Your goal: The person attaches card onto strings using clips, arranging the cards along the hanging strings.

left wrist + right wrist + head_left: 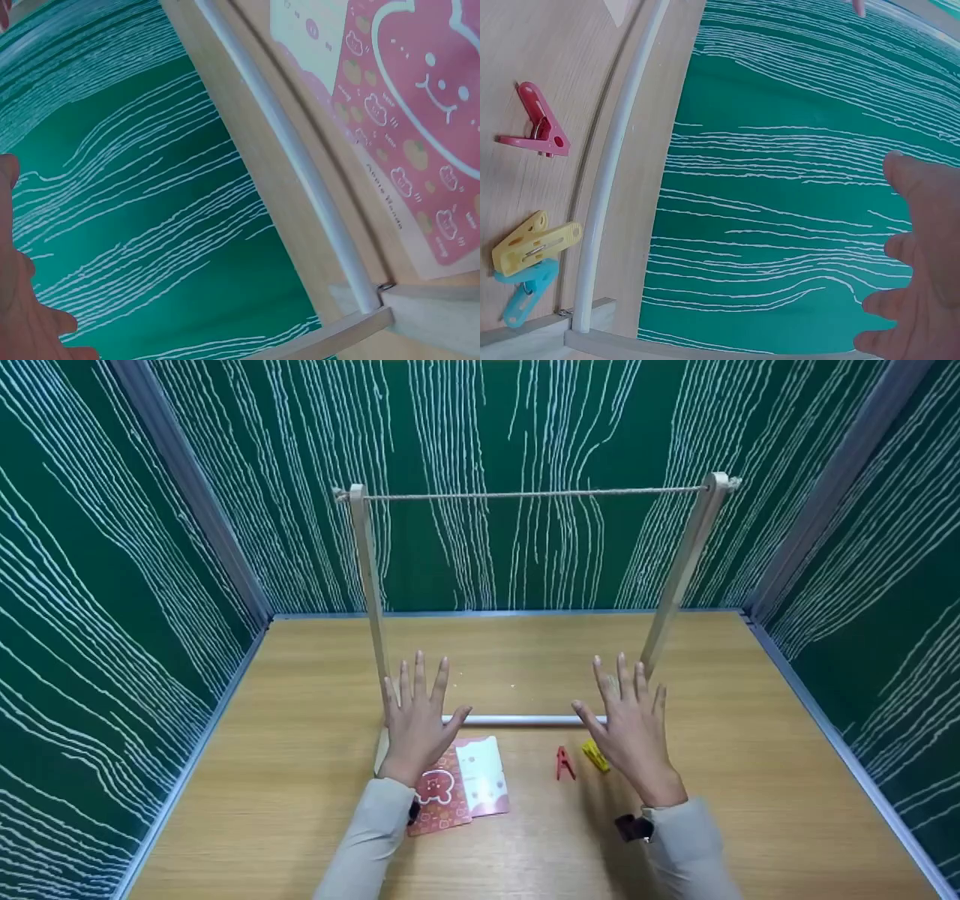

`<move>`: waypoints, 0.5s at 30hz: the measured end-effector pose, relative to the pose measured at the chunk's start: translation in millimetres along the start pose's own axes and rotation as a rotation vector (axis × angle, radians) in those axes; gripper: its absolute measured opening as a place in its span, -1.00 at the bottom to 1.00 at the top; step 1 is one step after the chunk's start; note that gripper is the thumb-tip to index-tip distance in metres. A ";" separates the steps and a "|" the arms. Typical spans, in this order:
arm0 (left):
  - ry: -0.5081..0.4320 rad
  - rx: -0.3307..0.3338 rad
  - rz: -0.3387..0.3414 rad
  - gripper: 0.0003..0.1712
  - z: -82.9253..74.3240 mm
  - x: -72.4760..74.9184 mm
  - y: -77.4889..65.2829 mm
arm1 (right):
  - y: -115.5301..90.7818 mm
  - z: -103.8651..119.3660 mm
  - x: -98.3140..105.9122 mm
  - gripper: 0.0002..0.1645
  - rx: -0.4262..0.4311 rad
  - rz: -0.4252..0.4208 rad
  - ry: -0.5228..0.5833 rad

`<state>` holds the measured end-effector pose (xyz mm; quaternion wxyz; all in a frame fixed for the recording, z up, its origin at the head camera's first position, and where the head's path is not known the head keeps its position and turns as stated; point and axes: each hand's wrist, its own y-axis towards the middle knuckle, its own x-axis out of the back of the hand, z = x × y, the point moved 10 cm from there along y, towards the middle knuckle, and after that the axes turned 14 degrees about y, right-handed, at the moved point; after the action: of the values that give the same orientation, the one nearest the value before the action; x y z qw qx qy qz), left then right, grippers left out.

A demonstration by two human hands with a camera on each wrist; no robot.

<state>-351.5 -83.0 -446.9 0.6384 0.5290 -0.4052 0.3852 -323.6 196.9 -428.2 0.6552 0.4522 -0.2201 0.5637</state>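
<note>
Both hands are raised over the table with fingers spread and nothing in them. The left hand [417, 727] is in front of the left post of a wooden frame, above two decorated cards. One is a pink card [442, 811] with a bear face; partly beneath or beside it lies a white and pink card [484, 780]. The right hand [634, 731] is near the right post, over the clothespins. A red clothespin [544, 124] lies apart. In the right wrist view a yellow clothespin [532, 244] touches a blue clothespin [531, 292], which the head view hides.
A wooden frame stands on the table [300, 780], with a left post [367, 577], a right post [682, 577] and a string [532, 495] tied between their tops. A white rod [525, 721] joins the posts low down. Green walls [510, 555] with white lines enclose the table.
</note>
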 end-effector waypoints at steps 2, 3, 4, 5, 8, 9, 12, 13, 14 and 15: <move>-0.035 -0.001 0.013 -0.06 1.2 -3.4 -0.5 | -0.8 -2.0 0.6 -0.11 -0.008 0.000 0.031; -0.049 -0.002 0.021 -0.06 1.8 -5.2 -1.0 | -1.3 -3.4 0.7 -0.11 -0.013 0.002 0.052; -0.061 -0.003 0.028 -0.07 2.5 -6.9 -1.4 | -1.9 -5.3 0.3 -0.11 -0.020 0.007 0.075; -0.075 -0.005 0.035 -0.07 3.1 -8.6 -1.9 | -2.6 -7.7 -0.3 -0.11 -0.028 0.013 0.100; -0.134 -0.017 0.066 -0.08 4.6 -15.6 -3.7 | -5.2 -16.5 -3.6 -0.12 -0.054 0.037 0.178; -0.164 -0.021 0.085 -0.09 5.2 -18.7 -4.6 | -6.5 -19.9 -5.0 -0.12 -0.063 0.047 0.202; -0.262 -0.031 0.145 -0.09 6.7 -29.4 -7.9 | -10.2 -30.3 -9.2 -0.14 -0.081 0.067 0.267; -0.296 -0.033 0.167 -0.09 7.4 -33.0 -9.3 | -11.3 -33.9 -10.5 -0.15 -0.087 0.071 0.293; -0.326 -0.035 0.186 -0.10 8.1 -36.5 -10.7 | -12.5 -37.6 -11.8 -0.16 -0.094 0.075 0.315; -0.350 -0.038 0.201 -0.10 8.9 -39.6 -12.0 | -13.6 -41.4 -13.1 -0.17 -0.103 0.078 0.343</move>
<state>-356.3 -96.0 -486.9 0.5265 0.5326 -0.5679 0.3414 -323.5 225.2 -463.8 0.6831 0.3062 -0.1510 0.6455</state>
